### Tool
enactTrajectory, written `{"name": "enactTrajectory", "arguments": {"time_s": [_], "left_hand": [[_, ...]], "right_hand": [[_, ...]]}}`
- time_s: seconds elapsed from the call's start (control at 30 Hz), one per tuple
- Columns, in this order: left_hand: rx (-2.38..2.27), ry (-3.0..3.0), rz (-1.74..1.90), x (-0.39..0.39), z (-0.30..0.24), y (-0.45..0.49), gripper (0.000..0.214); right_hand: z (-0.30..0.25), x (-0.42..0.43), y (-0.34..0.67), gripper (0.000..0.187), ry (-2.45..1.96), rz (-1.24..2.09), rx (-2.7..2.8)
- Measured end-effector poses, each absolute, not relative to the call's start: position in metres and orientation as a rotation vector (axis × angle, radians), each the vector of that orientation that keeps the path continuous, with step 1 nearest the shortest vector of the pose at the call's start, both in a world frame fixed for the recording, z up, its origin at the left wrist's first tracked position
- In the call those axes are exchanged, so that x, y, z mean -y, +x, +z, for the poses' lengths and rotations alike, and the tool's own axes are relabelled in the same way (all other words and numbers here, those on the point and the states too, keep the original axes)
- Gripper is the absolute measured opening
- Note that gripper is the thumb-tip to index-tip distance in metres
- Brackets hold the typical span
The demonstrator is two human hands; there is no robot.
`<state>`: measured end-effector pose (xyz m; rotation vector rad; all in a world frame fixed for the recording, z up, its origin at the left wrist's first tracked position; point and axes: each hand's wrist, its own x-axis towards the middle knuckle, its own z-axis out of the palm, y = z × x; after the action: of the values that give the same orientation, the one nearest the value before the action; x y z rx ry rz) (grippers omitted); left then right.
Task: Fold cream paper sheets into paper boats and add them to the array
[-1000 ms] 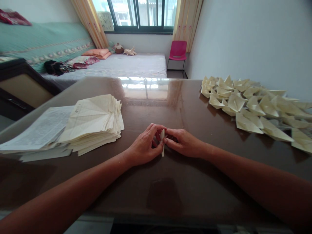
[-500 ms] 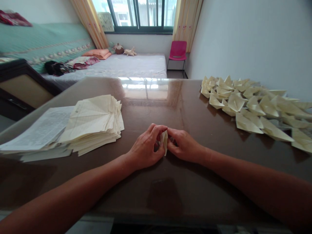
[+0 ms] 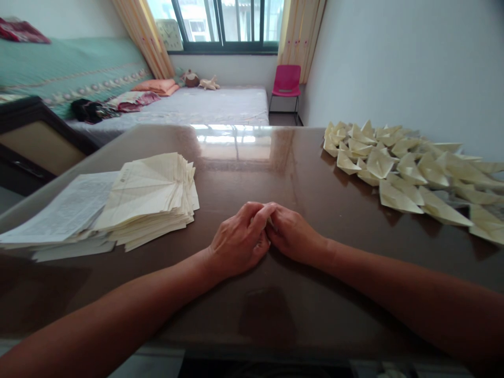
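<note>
My left hand (image 3: 243,237) and my right hand (image 3: 292,231) meet over the middle of the brown table (image 3: 236,315). Their fingers are bent and pressed together around a small folded paper (image 3: 270,222), of which only a pale sliver shows between them. The rest of the paper is hidden behind the fingers. The left index finger lies across the top, touching the right hand's fingertips. To the right stand many folded paper boats (image 3: 399,193), cream coloured and crowded in rows.
A stack of cream paper sheets (image 3: 145,194) lies on the table's left side, beside and partly over printed white sheets (image 3: 63,207). Beyond the table are a bed (image 3: 224,105), a pink chair (image 3: 286,81) and a window. A white wall rises at the right.
My hands have closed in on each other, and the fingers now cover most of the folded paper that stood visible between them. The stack and the boats have stayed in place.
</note>
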<state>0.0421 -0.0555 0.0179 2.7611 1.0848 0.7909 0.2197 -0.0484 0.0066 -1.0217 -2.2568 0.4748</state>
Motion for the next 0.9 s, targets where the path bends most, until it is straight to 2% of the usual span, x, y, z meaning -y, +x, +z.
{"name": "enactTrajectory", "arguments": {"time_s": [0.17,0.37,0.63,0.73,0.9], "left_hand": [[-1.127,2.903,0.801,0.054,0.016,0.043,0.065],[-1.187,2.799,0.817,0.051,0.014,0.042,0.059],[-1.142,2.411,0.848,0.037,0.010,0.040,0.071],[-1.091,2.428,0.846,0.034,0.008,0.040,0.067],[-1.019,2.435,0.856,0.032,0.005,0.041,0.061]], "right_hand": [[0.010,0.050,0.218,0.044,-0.978,0.433,2.206],[0.013,0.055,0.215,0.050,-0.968,0.389,2.274],[0.016,0.048,0.222,0.053,-0.996,0.451,2.288],[0.012,0.042,0.224,0.047,-1.012,0.479,2.249],[0.005,0.037,0.224,0.026,-1.106,0.521,2.169]]}}
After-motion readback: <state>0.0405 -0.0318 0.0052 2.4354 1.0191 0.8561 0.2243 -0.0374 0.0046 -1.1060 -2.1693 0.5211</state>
